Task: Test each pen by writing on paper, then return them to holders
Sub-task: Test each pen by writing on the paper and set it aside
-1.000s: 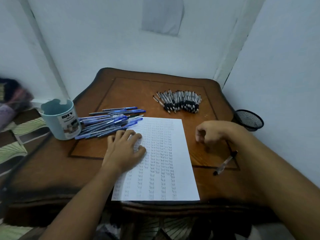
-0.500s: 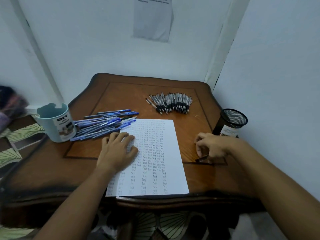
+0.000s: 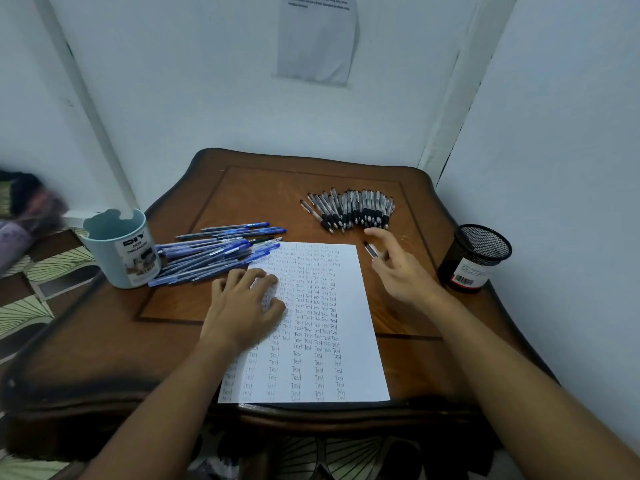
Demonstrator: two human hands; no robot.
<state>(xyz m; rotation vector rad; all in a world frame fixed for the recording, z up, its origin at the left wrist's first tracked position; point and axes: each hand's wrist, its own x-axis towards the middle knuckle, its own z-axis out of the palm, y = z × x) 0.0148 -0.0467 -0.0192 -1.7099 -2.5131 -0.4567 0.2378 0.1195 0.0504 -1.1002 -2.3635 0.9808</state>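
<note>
Lifted since earlier, right hand [image 3: 398, 268] pinches a pen [image 3: 371, 250]; left hand [image 3: 244, 306] flat on "Test"-covered paper [image 3: 346, 375].

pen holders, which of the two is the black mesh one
The black mesh holder at the table's right edge, beside the right hand; the other, a light blue cup, stands left.

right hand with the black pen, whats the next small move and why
Probably settle the pen into a writing grip and bring its tip to the paper. The right hand holds it loosely just off the sheet's right edge, while the left hand presses the sheet flat.
</note>
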